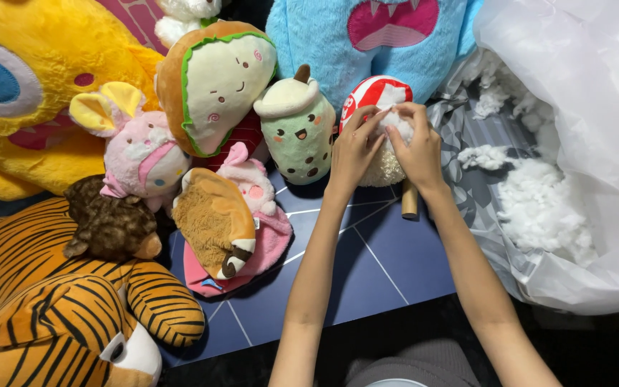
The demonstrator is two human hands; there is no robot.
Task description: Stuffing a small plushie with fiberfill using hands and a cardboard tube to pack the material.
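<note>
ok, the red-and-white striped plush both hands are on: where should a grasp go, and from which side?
Probably the tan stick poking out below the striped plush, approached from the near edge of the blue mat. It is narrow, looks firm and is bare, while the left hand and right hand cover the body, where white stuffing shows.

surface: blue mat (pixel 388 265) | on it: plush toys (pixel 231 229), stuffing bag (pixel 582 143)
</note>
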